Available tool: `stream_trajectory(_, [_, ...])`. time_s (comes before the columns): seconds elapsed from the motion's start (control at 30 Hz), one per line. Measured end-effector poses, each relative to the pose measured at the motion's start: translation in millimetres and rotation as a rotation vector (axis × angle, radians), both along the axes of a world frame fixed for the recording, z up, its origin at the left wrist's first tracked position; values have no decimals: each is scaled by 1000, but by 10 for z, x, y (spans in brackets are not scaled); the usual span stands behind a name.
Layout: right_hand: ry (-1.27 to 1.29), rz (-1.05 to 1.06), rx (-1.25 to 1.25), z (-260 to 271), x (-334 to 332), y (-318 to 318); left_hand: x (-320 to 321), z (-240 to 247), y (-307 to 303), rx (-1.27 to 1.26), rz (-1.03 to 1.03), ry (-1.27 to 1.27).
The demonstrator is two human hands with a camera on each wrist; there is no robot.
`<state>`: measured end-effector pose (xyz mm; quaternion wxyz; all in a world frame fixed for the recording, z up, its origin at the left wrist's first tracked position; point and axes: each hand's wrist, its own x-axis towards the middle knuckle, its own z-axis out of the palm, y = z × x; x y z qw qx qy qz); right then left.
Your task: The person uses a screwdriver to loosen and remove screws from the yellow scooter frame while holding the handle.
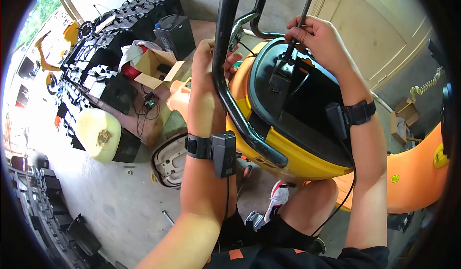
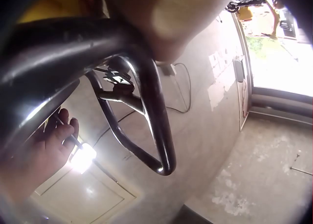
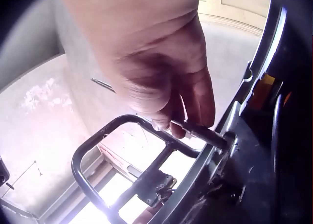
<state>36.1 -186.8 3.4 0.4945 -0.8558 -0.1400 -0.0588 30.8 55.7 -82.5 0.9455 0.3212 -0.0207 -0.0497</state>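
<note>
My right hand (image 1: pixel 321 41) pinches a long thin metal rod (image 1: pixel 304 14) between thumb and fingers. The rod's thicker lower end stands on a dark bracket (image 1: pixel 284 68) at the edge of the black storage bucket (image 1: pixel 312 120) in a yellow scooter body (image 1: pixel 288 156). In the right wrist view, the fingers (image 3: pixel 200 97) wrap close above the rod's thick end (image 3: pixel 210 136). My left hand (image 1: pixel 204 60) reaches behind the black tubular rack (image 1: pixel 222 43), beside the yellow body. The rack hides part of this hand, and I cannot tell what it holds.
Rows of black batteries (image 1: pixel 103 53) stand at left beside an open cardboard box (image 1: pixel 161 65). An upturned seat (image 1: pixel 168 166) and a pale yellow panel (image 1: pixel 98 134) sit lower left. A wrench (image 1: pixel 167 216) lies on the floor. Behind is a cream door (image 1: pixel 384 29).
</note>
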Motion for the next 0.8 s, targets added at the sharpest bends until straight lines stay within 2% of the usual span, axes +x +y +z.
stream_trajectory(0.03, [-1,0,-3,8,-5,4,60,-78,33,-11,-62,9])
stream_trajectory(0.1, [-201,33,32,30,-23,36,2,-97,26,-4,-48,-8])
stream_trajectory(0.13, [-201,40,29,64,-59,55,-37,-110,24,7,-32,-24])
stream_trajectory(0.2, [-255,234,330,200,-192,79,-151,28,6,3,-20,-30])
stream_trajectory(0.23, [-170,370,378,260,-251,58,-183,76,0,5,-20,-35])
stream_trajectory(0.27, [-169,369,381,236,-246,55,-119,-7,39,8,-20,-33])
stream_trajectory(0.33, [-36,618,307,161,-259,32,77,-234,124,39,-162,-82])
stream_trajectory(0.37, [43,611,300,137,-281,78,-95,0,9,-44,-30,-16])
stream_trajectory(0.4, [79,584,225,153,-319,123,43,-145,15,13,27,-75])
stream_trajectory(0.47, [101,654,224,110,-296,157,80,-157,78,31,-46,-112])
stream_trajectory(0.6, [90,662,218,103,-283,164,-113,39,-13,70,27,-66])
stream_trajectory(0.67, [87,673,286,102,-281,153,-91,12,-14,48,40,-43])
stream_trajectory(0.8, [93,731,266,101,-279,158,-58,-10,-3,64,41,-86])
